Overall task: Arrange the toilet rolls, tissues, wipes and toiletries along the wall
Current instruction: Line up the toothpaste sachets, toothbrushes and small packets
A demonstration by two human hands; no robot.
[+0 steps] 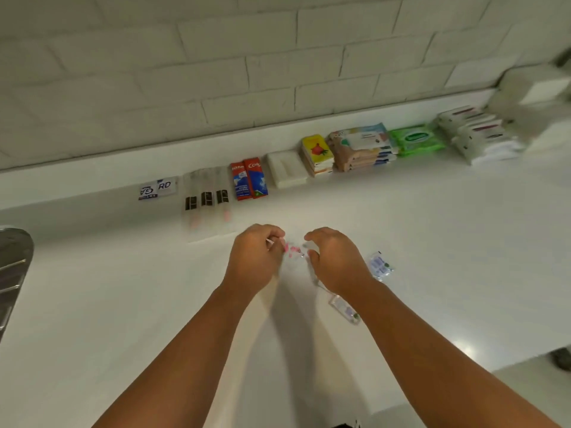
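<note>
Pinches a small clear packet (292, 251) with pink print in the left grip (255, 257), low over the middle of the white worktop (123, 304). Curls the right grip (336, 262) at the packet's other end; cannot tell through the blur whether closed on it. Has a blue-printed sachet (381, 266) just beside the right wrist. Shows a row against the brick wall (216, 72): three long clear packs (205, 199), two toothpaste boxes (249, 179), yellow tissue packs (316, 154), stacked wipes (361, 146), a green wipes pack (415, 140).
</note>
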